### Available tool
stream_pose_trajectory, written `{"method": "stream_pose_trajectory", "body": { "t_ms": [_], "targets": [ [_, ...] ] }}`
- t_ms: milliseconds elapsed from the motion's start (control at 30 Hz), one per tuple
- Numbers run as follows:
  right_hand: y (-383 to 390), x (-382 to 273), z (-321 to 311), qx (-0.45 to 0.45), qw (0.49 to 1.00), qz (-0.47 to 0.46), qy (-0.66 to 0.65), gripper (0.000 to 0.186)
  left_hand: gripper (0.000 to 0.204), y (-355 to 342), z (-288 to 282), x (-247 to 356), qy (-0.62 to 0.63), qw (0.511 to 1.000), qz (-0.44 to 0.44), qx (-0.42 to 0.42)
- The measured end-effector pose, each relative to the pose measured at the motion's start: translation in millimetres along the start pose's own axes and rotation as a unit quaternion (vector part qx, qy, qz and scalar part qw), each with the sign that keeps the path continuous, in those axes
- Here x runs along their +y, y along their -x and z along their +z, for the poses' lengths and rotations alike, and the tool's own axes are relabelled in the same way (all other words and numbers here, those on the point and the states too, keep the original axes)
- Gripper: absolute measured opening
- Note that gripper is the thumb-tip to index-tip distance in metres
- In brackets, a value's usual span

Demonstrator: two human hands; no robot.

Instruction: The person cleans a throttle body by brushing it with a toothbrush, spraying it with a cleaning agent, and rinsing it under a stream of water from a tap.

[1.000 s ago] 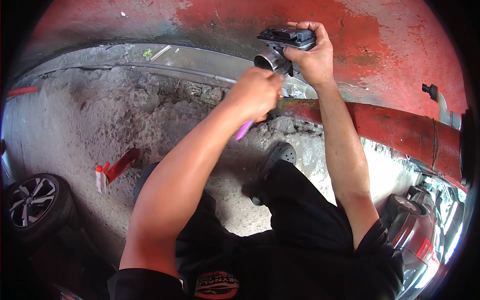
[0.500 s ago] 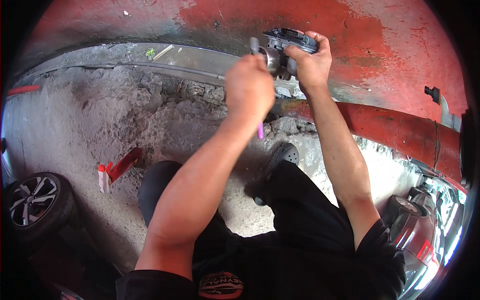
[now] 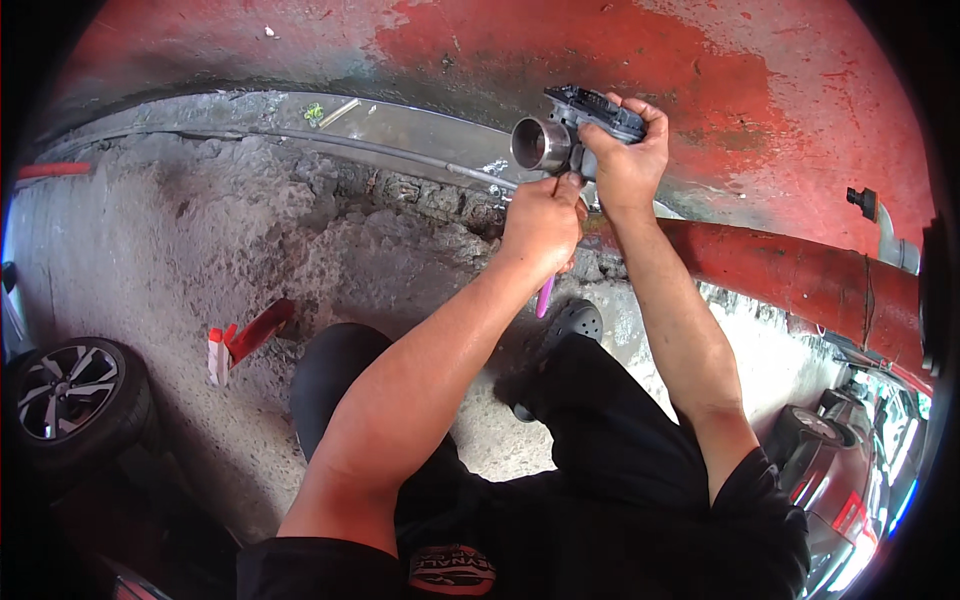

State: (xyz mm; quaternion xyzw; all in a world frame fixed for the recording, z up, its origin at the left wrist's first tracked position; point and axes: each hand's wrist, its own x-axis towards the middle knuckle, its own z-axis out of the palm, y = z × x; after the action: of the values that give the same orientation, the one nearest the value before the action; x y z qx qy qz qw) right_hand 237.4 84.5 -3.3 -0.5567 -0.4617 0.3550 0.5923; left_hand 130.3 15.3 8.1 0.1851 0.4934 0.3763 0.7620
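Observation:
My right hand grips a throttle body by its black-and-grey housing, thumb on the near side and fingers round the back. The round metal bore points left, and its inside is visible. Just below the bore, my left hand is closed round a purple-handled brush. Only the handle's lower end shows beneath that fist; the brush's other end is hidden. The left thumb and fingertips are at the underside of the throttle body, and whether they touch it I cannot tell.
A wet channel with a thin pipe runs below the red wall. A thick red pipe crosses at right. On the rough concrete stand a red-and-white object and a wheel. A dark car is at far right.
My left hand has dropped from beside the bore to below it, taking the brush down. The bore's opening is now uncovered. My right hand and the throttle body have shifted slightly down and right.

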Motion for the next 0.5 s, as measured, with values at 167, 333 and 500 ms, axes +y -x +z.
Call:
{"method": "stream_pose_trajectory", "body": {
  "t_ms": [167,333,500],
  "targets": [
    [-1.3,0.9,8.3,0.027,0.999,0.014,0.020,0.053,0.040,-12.2,3.9,-16.2,-0.223,0.945,0.188,0.146],
    [-4.0,-5.2,8.6,0.062,0.992,0.099,0.041,0.054,0.042,-25.5,-18.1,-5.7,-0.251,0.942,0.200,0.101],
    [-10.0,8.1,-3.9,0.131,0.970,0.191,-0.071,0.055,0.040,-19.1,-61.8,-22.3,-0.335,0.932,0.139,0.012]
  ]
}}
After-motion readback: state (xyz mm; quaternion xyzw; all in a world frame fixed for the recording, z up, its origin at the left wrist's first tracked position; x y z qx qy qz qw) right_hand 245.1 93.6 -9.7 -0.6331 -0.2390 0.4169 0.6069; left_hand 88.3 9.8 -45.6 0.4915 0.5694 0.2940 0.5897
